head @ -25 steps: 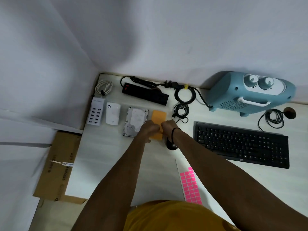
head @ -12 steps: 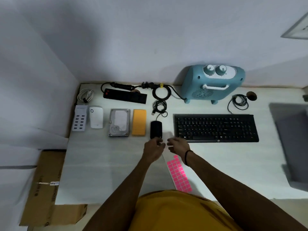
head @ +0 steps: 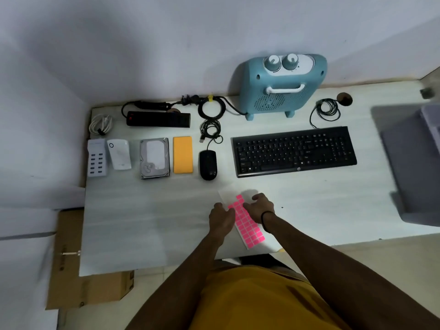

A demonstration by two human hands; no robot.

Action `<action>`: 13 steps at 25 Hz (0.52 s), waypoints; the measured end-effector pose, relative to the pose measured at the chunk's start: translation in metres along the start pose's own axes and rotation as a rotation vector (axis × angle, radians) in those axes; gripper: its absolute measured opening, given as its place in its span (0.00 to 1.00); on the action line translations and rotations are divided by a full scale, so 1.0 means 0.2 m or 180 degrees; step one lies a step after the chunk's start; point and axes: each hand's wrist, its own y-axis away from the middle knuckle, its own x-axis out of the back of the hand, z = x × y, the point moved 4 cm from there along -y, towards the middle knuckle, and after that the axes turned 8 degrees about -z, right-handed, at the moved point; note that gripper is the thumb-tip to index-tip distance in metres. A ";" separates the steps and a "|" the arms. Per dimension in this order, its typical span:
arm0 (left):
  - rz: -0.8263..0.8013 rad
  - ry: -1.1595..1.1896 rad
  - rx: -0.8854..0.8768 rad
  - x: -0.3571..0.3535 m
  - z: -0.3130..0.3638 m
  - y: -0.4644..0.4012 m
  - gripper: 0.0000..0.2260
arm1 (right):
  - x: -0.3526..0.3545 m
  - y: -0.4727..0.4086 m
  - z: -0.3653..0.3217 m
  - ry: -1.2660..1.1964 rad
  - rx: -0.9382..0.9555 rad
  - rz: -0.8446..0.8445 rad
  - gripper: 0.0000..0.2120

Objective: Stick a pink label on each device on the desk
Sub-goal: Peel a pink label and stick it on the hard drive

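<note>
Count on the desk (head: 142, 222): one black keyboard (head: 294, 151); one black mouse (head: 208, 165); one orange slab-shaped device (head: 182, 155); one bare hard drive (head: 154, 157); one small white box with a ring mark (head: 119, 154); one white multi-port charging hub (head: 96, 157), showing ten ports in two columns of five; one black power strip (head: 158, 119); one blue heater (head: 282, 85) carrying two knobs; four coiled cables, three black and one white; one sheet of pink labels (head: 247, 226), individual labels too small to count reliably. Two hands are in view. Beside the desk: one cardboard box (head: 78, 282).
</note>
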 end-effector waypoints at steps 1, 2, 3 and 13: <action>-0.0038 0.0020 0.0016 -0.01 -0.02 -0.01 0.24 | -0.01 0.00 -0.01 -0.0079 -0.0043 -0.0079 0.26; -0.0054 0.0011 -0.0002 -0.01 -0.03 -0.02 0.23 | -0.02 0.00 -0.02 -0.0072 -0.0034 -0.0169 0.25; -0.0058 0.0053 -0.0027 -0.01 -0.03 -0.02 0.21 | -0.04 -0.01 -0.02 0.0003 0.0012 -0.0265 0.24; -0.0073 0.1087 -0.0471 0.11 0.09 0.03 0.18 | 0.10 0.12 -0.19 -0.0386 0.0518 -0.1036 0.10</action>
